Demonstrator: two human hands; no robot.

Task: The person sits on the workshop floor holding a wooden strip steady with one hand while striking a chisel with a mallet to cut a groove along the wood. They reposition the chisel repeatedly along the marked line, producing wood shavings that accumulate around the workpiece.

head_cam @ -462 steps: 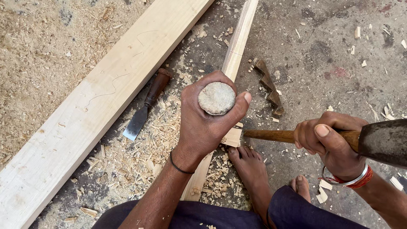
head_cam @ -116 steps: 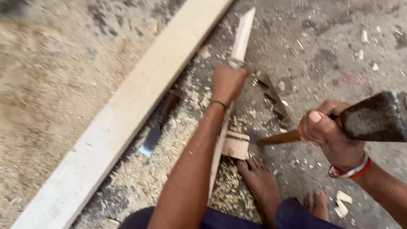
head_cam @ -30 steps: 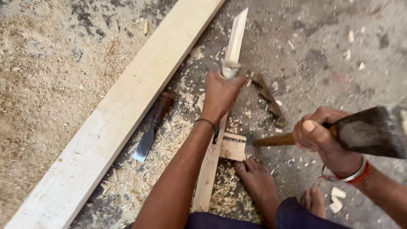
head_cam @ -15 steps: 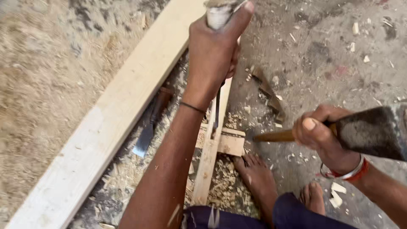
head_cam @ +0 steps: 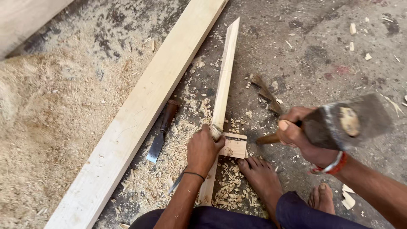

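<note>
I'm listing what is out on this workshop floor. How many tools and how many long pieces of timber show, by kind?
Dark-headed hammers with wooden handle, in the right hand: 1
Wooden-handled chisels: 2, one lying by the plank, one under the left hand
Broad pale wooden planks: 1
Narrow pale wooden strips with pointed end: 1
Total: 5

A thin dark thread circles my left hand's (head_cam: pixel 204 148) wrist, well below the fingers. Red and white bangles ring my right hand's (head_cam: pixel 299 133) wrist. Bare forearms, bare feet, dark trousers.
</note>
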